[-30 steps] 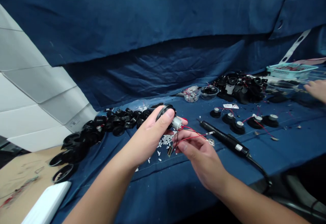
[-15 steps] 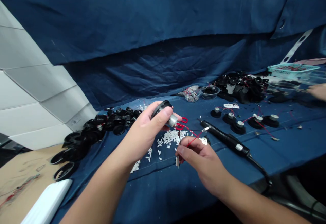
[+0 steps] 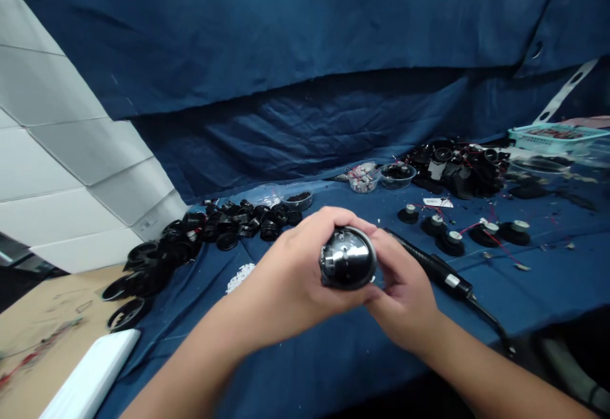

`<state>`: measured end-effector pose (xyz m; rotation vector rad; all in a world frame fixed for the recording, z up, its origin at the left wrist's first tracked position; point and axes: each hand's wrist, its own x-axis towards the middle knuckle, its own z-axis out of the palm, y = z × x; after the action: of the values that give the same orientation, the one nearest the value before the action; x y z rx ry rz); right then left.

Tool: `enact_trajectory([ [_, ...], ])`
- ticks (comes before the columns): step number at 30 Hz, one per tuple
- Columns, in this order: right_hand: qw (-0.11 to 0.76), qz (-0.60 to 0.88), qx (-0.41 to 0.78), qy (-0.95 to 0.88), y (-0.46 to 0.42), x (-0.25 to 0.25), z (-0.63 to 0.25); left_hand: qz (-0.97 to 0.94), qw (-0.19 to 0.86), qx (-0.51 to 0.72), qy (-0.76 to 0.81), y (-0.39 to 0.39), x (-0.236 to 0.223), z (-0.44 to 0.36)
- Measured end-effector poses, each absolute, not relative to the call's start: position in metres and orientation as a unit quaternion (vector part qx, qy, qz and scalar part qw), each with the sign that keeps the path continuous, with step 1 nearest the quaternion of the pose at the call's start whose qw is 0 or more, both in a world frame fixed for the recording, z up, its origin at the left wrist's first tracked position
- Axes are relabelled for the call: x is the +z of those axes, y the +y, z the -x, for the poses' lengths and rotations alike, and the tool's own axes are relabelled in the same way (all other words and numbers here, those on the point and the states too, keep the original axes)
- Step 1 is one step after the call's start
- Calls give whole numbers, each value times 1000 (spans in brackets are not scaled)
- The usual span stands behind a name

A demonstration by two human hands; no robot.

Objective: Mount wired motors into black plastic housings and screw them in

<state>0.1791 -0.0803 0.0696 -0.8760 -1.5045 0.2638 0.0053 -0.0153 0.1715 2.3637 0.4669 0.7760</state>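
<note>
My left hand [image 3: 305,266] is wrapped around a small motor with a round black cap. The glossy, domed face of the black cap [image 3: 350,259] now points toward me, and the metal motor body is hidden behind it. Close against its right side, my right hand [image 3: 400,279] has its fingers curled in. Thumb and fingers meet at the cap's lower right edge. What they pinch is hidden, and the red wires are out of sight. Small white connector pieces [image 3: 241,277] lie on the blue cloth beyond my left wrist.
A black electric screwdriver [image 3: 443,273] with a cable lies to the right. Behind it are several black-capped motors [image 3: 449,243]. Black plastic parts [image 3: 243,222] are heaped at the left, near a white box [image 3: 90,374]. Clear tubs [image 3: 397,175] and a turquoise basket [image 3: 557,142] stand farther back.
My left hand has turned the motor so its black cap faces me. My right hand has risen from the wires below to the cap's side. A co-worker's hand at the right has left view.
</note>
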Motion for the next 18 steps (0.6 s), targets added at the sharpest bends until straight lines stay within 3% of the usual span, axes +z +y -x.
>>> enact_trajectory([
  [7, 653, 315, 96, -682, -81, 77, -175, -901, 304, 292, 98, -25, 169, -9],
  [18, 616, 324, 68, -715, -89, 86, -181, -919, 313, 234, 56, -22, 170, -9],
])
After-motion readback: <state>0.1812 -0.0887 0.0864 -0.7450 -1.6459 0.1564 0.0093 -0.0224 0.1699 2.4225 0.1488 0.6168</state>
